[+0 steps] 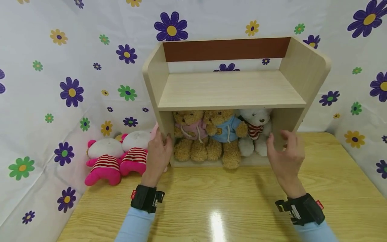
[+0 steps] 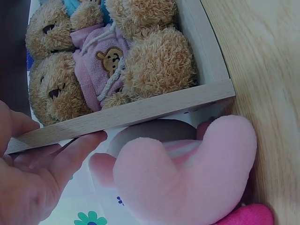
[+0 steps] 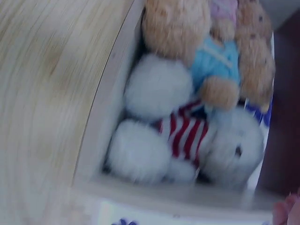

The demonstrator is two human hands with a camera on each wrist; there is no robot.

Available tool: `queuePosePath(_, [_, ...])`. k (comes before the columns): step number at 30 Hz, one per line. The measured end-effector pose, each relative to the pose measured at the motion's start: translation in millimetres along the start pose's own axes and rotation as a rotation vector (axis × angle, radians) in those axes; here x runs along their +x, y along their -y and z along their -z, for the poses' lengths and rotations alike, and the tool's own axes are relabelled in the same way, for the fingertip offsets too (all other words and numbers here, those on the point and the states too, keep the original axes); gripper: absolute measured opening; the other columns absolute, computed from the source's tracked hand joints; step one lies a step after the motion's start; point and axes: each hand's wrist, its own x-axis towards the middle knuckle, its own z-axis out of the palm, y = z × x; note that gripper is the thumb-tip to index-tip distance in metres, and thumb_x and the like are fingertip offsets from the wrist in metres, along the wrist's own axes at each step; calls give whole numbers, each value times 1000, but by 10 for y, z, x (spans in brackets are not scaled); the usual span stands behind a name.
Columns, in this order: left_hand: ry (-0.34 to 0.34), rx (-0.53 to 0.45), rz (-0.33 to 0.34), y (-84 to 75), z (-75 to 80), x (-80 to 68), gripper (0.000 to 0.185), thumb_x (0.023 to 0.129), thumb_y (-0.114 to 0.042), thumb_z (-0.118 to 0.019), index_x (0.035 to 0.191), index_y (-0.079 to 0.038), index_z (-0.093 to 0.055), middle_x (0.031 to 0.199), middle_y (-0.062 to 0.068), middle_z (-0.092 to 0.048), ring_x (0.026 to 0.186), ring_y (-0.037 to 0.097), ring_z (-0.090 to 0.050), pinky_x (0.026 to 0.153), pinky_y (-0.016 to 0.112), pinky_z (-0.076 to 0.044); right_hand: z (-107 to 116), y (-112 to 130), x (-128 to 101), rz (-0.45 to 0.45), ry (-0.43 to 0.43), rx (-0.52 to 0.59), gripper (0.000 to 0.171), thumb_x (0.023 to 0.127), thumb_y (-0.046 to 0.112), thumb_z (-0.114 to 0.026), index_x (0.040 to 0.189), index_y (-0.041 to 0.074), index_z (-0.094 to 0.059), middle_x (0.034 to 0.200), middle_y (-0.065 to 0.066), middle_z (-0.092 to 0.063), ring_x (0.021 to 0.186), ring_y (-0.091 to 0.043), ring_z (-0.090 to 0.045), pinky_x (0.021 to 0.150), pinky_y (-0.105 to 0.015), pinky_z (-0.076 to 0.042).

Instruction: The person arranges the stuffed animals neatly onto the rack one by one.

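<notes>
a white cloth backdrop (image 1: 45,67) printed w/ purple, green and yellow flowers wraps around a light wooden table (image 1: 229,205), seen from above and in front. on the table, against the backdrop, stands a pale wood shelf unit (image 1: 229,90) w/ a brown back rail; its upper shelf is bare wood. the lower compartment holds three plush bears side by side, touching: a tan bear in a pink hoodie (image 1: 190,132) at left, a tan bear in a blue hoodie (image 1: 225,134) in the middle, a white bear in a red-striped top (image 1: 257,131) at right.

the left hand (image 1: 157,156) grips the front edge of the unit's left side panel, fingers curled around it; the left wrist view shows fingertips (image 2: 82,145) on the panel's edge. the right hand (image 1: 285,156) sits by the right side panel w/ fingers loosely spread; whether it touches the wood is hard to tell, since the right wrist view is blurred.

just left of the unit, outside it, lie two pink-and-white plush toys in striped tops (image 1: 118,156), near the left hand. both wrists carry black straps w/ small red tags; any writing on them is too small to read. light blue sleeves cover the forearms.
</notes>
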Motion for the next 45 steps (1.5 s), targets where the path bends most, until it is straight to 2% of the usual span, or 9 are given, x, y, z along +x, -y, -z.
queuePosePath(9, [10,16,33,50,6,-26,53,105,-18,-50,153,2,-38,126,34,-66,92,41,-75,69,53,-62,108,-357,10,-248,119,31,51,87,11,-76,130,-9,-57,117,-33,-61,100,-44,-66,78,-1,-36])
queuePosePath(14, [2,36,26,110,17,-19,53,105,-17,-51,153,2,-37,132,33,-64,104,44,-73,81,58,-61,54,-452,-42,-282,236,39,42,91,9,-70,127,-11,-61,111,-34,-70,85,-50,-72,70,6,-35])
queuePosePath(19, [7,36,14,97,35,-22,54,105,-17,-50,154,1,-37,124,34,-67,80,38,-73,65,51,-60,50,-488,-61,-278,255,3,31,95,6,-64,118,-15,-63,102,-38,-71,78,-52,-72,67,8,-31])
queuePosePath(24, [10,31,20,87,45,-71,53,105,-17,-50,154,0,-38,125,33,-67,84,39,-74,67,51,-61,78,-495,-116,-250,278,-32,26,95,3,-64,111,-17,-63,95,-38,-71,77,-51,-72,71,9,-27])
queuePosePath(29, [21,19,7,121,58,-104,46,105,-19,-54,147,-3,-48,112,27,-73,80,32,-73,65,45,-60,129,-485,-135,-259,287,-62,27,96,4,-64,114,-16,-63,98,-38,-71,77,-51,-73,67,5,-37])
queuePosePath(34, [120,5,7,227,207,-142,41,103,-25,-60,140,-8,-58,114,18,-76,97,28,-77,80,46,-63,128,-483,-125,-243,279,-79,26,96,3,-64,113,-16,-63,98,-38,-71,78,-50,-73,62,-49,-60])
queuePosePath(37, [179,6,4,276,317,-190,41,103,-25,-61,140,-8,-60,122,14,-75,104,28,-76,88,46,-62,115,-482,-106,-237,269,-79,24,96,3,-64,110,-16,-63,95,-38,-71,75,-50,-73,59,-26,-59])
queuePosePath(41, [147,76,-47,357,395,-244,39,101,-19,-64,138,-6,-63,125,15,-73,105,31,-74,86,50,-61,111,-471,-54,-238,259,-60,24,96,3,-64,110,-16,-63,95,-38,-71,75,-51,-72,67,7,-28])
queuePosePath(45, [101,181,-104,440,400,-295,39,96,-13,-69,133,0,-66,131,20,-69,115,39,-68,92,55,-57,116,-454,-10,-230,271,-58,25,96,3,-64,112,-17,-62,101,-39,-70,80,-51,-72,62,-25,-60])
